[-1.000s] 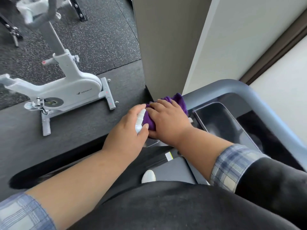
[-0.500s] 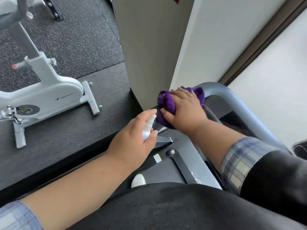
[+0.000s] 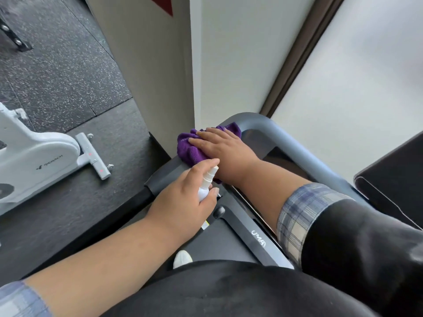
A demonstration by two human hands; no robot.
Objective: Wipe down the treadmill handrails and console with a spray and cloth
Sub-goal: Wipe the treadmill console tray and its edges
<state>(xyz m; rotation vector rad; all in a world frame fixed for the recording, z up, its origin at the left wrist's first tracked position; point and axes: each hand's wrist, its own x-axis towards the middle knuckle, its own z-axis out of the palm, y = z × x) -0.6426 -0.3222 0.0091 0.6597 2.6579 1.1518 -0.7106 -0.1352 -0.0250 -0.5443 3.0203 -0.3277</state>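
head view, looking down over the treadmill front. right hand [image 3: 225,148] lies flat on a bunched purple cloth [image 3: 191,149], fingers straight and spread a little, pressing it onto the grey handrail [image 3: 295,147] at its rounded front-left corner, next to the white pillar [image 3: 160,72]. cloth shows past the fingertips and under the palm edge; it touches the rail.

left hand [image 3: 183,200] is just beside and below the right wrist, curled round a small white spray bottle [image 3: 207,183]; index finger lies over the nozzle top, thumb against the bottle body. nozzle points toward the cloth and right wrist.

dark console panel [image 3: 281,159] sits inside the rail loop, partly hidden by the right forearm. plaid cuff [image 3: 302,213] on that arm is pushed up under a black sleeve.

white exercise bike [image 3: 41,159] stands on the dark floor mat [image 3: 75,202] at left, well apart from the treadmill. a white shoe tip [image 3: 182,258] shows on the treadmill deck.
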